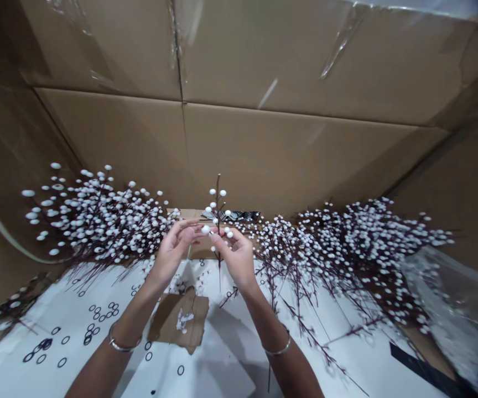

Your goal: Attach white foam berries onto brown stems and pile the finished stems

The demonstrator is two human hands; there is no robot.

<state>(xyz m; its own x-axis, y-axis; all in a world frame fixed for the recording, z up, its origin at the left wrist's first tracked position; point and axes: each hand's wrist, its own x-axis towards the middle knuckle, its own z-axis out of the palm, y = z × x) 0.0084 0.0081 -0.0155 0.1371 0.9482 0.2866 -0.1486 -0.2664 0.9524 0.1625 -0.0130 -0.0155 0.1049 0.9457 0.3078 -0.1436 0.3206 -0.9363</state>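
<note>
A brown artificial berry branch (219, 260) with white berries stands upright in front of me, its bare stem end pointing down. My right hand (236, 255) grips its stem between thumb and fingers, among the berries. To the left of the stem, my left hand (175, 246) holds its fingers stretched toward a white berry (206, 229) on this branch. Thumb and fingers look apart there; whether the fingertips touch the berry is hard to tell. Below the hands lies a torn piece of cardboard (197, 320) with a white smear on it.
Bunches of white-berry branches lie left (110, 215) and right (347, 243). Several black rings (93, 318) are scattered on the white tabletop (110, 276). Cardboard walls (264, 155) enclose the back and sides. Clear plastic wrap (450, 293) lies at right, near a black strip (421, 367).
</note>
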